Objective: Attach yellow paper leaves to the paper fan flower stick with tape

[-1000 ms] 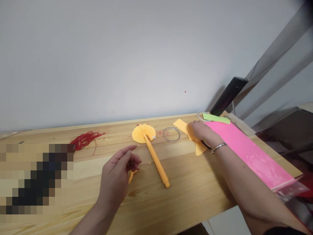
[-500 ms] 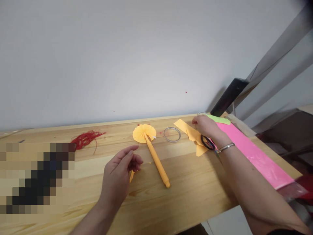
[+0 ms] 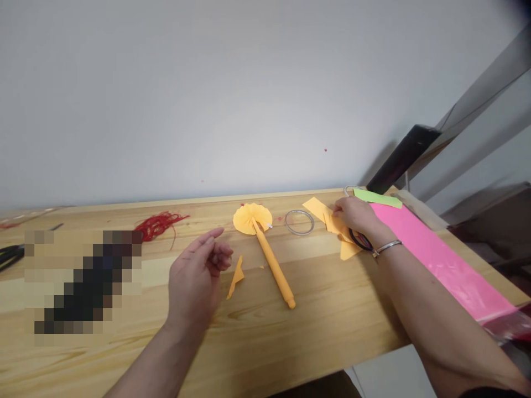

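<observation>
My left hand [image 3: 201,262] hovers above the table, fingers loosely curled and apart, holding nothing. Just right of it lies a small torn orange paper scrap [image 3: 236,278]. In the middle an orange paper stick [image 3: 276,268] lies slanted, its upper end against a pleated orange paper fan [image 3: 249,219]. My right hand [image 3: 352,213] reaches over several orange paper pieces [image 3: 316,209], its fingers drawn together at them. Whatever the fingertips hold, if anything, is hidden. A black loop [image 3: 360,240] shows under the right wrist, partly covered.
A clear ring [image 3: 299,234] lies between the fan and the orange pieces. Pink sheets [image 3: 440,260] in plastic and a green sheet [image 3: 377,198] are at the right. Red string [image 3: 160,225] is left; a black cylinder [image 3: 404,158] leans at the back right. A blurred-out patch covers the lower left.
The view has shifted left, so things on the table appear farther right. My left hand has moved left, uncovering the torn orange scrap. My right hand stays at the orange pieces.
</observation>
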Tool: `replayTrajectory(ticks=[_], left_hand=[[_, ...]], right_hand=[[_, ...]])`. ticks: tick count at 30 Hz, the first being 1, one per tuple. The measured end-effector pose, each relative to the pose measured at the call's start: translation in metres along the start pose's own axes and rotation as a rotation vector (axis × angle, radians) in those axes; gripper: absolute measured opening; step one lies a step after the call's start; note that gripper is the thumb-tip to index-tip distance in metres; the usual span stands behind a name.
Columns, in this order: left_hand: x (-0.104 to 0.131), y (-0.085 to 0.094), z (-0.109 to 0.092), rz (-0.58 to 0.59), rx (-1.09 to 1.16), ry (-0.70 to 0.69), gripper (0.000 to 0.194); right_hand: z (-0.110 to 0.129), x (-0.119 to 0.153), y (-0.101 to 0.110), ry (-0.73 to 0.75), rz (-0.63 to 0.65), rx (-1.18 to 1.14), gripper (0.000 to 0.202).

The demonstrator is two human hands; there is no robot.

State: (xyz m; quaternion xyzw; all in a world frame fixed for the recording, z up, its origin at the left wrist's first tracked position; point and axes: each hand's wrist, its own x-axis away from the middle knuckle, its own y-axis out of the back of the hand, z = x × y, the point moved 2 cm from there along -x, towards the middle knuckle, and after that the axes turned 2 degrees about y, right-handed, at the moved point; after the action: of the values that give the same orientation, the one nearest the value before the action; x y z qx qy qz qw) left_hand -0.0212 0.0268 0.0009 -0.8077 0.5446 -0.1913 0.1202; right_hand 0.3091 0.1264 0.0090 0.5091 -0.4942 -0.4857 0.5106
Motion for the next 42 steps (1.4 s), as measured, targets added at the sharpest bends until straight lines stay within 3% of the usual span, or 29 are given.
replayTrajectory(ticks=[11,15,17,19,23,30,35,39,42], left_hand=[[0.009,-0.004,0.005,0.086,-0.041,0.114,0.023],[0.012,-0.006,0.008,0.168,-0.106,0.171,0.024],[0.014,-0.008,0.010,0.222,-0.139,0.181,0.026],[0.015,-0.008,0.012,0.254,-0.168,0.180,0.028],[0.016,-0.005,0.016,0.280,-0.205,0.201,0.029],[0.015,-0.006,0.015,0.288,-0.201,0.207,0.026],[0.016,-0.005,0.015,0.286,-0.206,0.202,0.026],[0.017,-0.005,0.016,0.322,-0.217,0.180,0.029],[0.019,-0.009,0.016,0.373,-0.248,0.128,0.034]], right_hand=[[0.003,0.005,0.006,0.080,-0.184,-0.111,0.020],[0.013,0.009,0.017,0.098,-0.242,-0.199,0.024],[0.018,0.008,0.022,0.095,-0.217,-0.202,0.025],[0.019,0.005,0.021,0.045,-0.101,-0.097,0.025],[0.011,-0.006,0.005,0.051,0.039,-0.019,0.023],[0.000,-0.008,-0.009,0.060,0.059,-0.014,0.018],[0.000,-0.005,0.006,-0.001,-0.049,-0.063,0.013],[0.011,0.003,0.031,0.021,-0.176,-0.183,0.013],[0.039,0.021,0.053,0.156,-0.242,-0.632,0.011]])
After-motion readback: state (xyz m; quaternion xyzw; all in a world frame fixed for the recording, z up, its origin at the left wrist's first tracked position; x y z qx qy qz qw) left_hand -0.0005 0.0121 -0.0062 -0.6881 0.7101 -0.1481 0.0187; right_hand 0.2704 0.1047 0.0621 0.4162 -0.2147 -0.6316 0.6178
